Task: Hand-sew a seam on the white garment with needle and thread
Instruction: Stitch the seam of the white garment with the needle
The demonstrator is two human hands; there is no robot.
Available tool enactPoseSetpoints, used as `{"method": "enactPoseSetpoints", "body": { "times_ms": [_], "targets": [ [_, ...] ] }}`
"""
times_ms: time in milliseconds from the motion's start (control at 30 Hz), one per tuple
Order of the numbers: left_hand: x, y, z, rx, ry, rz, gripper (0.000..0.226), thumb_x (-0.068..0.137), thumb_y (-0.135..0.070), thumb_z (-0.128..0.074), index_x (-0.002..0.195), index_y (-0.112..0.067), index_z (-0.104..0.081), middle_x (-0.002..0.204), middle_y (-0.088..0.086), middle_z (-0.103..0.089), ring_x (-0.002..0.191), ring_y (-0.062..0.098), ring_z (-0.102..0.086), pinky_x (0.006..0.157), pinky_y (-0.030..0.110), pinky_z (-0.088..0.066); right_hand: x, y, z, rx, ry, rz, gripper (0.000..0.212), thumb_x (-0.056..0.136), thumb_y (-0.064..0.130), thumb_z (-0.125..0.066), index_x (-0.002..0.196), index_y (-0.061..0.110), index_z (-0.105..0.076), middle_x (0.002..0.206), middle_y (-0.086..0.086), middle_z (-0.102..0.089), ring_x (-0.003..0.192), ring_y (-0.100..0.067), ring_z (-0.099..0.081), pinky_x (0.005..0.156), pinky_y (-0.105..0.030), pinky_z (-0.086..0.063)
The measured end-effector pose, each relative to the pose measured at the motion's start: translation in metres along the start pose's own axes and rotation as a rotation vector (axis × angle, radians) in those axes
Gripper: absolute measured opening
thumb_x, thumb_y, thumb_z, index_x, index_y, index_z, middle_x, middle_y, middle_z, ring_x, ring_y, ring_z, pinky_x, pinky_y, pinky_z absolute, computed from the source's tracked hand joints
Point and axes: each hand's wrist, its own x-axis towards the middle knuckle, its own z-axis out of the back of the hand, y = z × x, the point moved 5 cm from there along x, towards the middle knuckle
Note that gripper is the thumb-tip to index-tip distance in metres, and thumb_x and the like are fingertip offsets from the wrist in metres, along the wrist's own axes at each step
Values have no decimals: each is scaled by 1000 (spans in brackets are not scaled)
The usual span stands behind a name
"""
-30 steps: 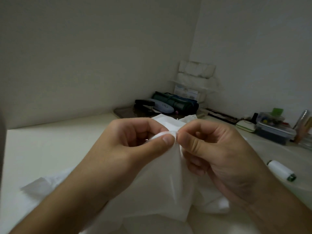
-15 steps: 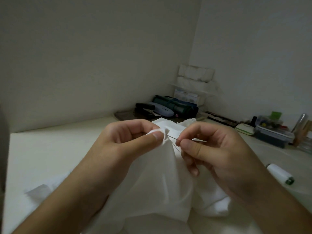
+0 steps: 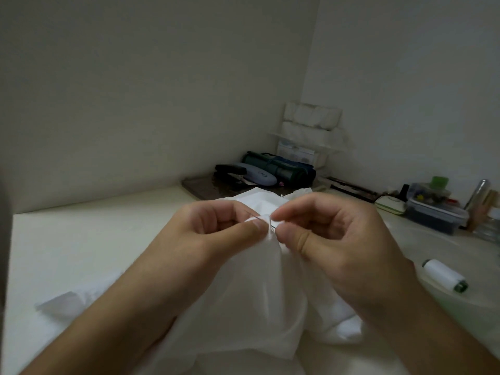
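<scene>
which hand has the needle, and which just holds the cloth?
The right hand pinches the needle between thumb and forefinger. The left hand only pinches a fold of the garment beside it.

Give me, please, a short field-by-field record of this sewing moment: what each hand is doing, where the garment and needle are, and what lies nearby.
left hand: pinches a fold of the white garment between thumb and forefinger
right hand: pinches the needle at that fold
needle: thin and dark, only partly visible between the two thumbs
white garment: lifted at the fold, the rest draped on the table
thread spool: white, lying on its side to the right, apart from both hands
plastic box: lidded, far right near the wall
thread: too fine to make out
</scene>
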Motion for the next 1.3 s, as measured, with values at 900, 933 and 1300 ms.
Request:
{"method": "enactPoseSetpoints", "body": {
  "times_ms": [900, 933, 1300],
  "targets": [
    [-5, -9, -8, 173, -32, -27, 21, 80, -44, -84, 98, -33, -83, 72, 3, -75, 65, 16, -60, 66, 31, -42, 7, 8, 16, 437, -118, 150, 22, 105, 13, -43, 97, 9, -64, 68, -4, -39, 62, -21, -39, 64, -38, -49],
    [-6, -10, -9, 178, -20, -37, 24, 75, -46, -80, 93, -30, -85, 76, 2, -78, 69, 12, -65, 69, 26, -45, 6, 8, 16, 419, -115, 153, 23, 105, 14, -43, 97, 10, -64, 68, -3, -38, 62, -21, -38, 63, -37, -47],
    [-3, -8, -2, 148, -61, -44, 25, 78, -41, -72, 86, -20, -83, 72, 0, -73, 67, 9, -63, 69, 31, -43, 0, 12, 1, -338, 29, 217, 7, 88, 25, -81, 84, 29, -75, 70, 15, -53, 69, -7, -53, 68, -11, -40]
  ]
}}
